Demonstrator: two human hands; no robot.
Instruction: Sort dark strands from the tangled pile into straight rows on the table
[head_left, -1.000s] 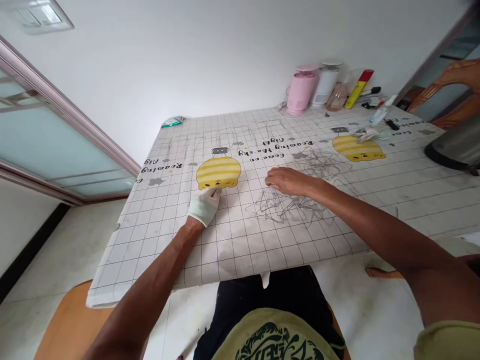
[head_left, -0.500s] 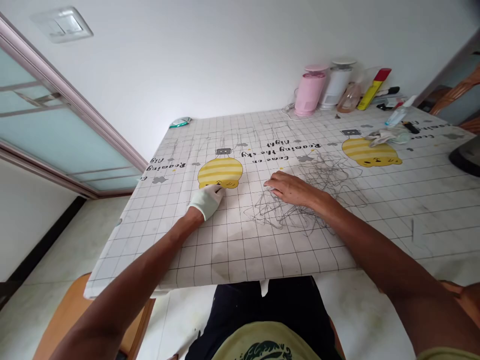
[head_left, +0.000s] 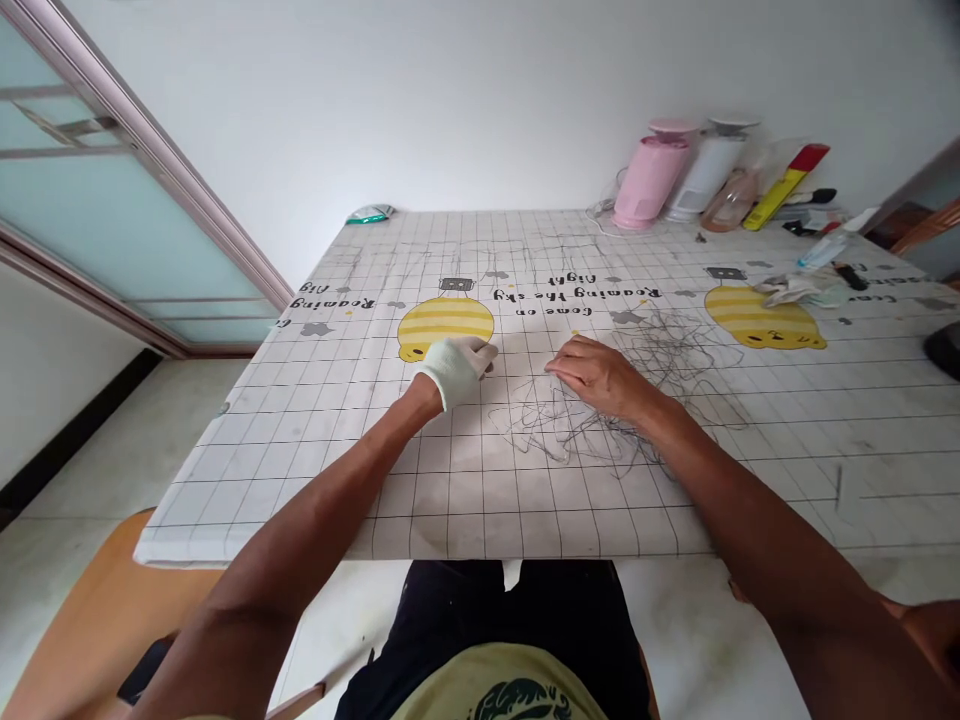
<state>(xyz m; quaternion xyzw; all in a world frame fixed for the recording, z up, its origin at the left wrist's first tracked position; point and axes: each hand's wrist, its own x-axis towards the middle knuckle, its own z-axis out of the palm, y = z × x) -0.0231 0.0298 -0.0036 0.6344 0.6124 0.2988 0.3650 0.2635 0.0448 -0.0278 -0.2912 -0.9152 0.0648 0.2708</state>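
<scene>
A loose tangle of thin dark strands (head_left: 675, 345) lies spread over the white grid-patterned tablecloth (head_left: 450, 500). My left hand (head_left: 461, 368), in a pale glove, rests beside a printed yellow striped balloon, left of the tangle. Its fingers are bent together, and whatever they pinch is too small to name. At the tangle's upper left edge is my bare right hand (head_left: 592, 372), thumb and index finger pressed together on something too fine to make out. A gap of cloth separates the two hands.
Along the wall at the back right stand a pink cylinder (head_left: 651, 182), a white cylinder (head_left: 701, 178), a bottle (head_left: 726, 205) and a yellow-red box (head_left: 784, 190). A crumpled glove (head_left: 806, 288) lies before them. A green-white packet (head_left: 370, 214) is at the back left corner.
My left hand has moved right, closer to my right hand, and partly uncovered the printed balloon's lower edge. My right hand stays near the tangle's upper left. The camera view has shifted slightly.
</scene>
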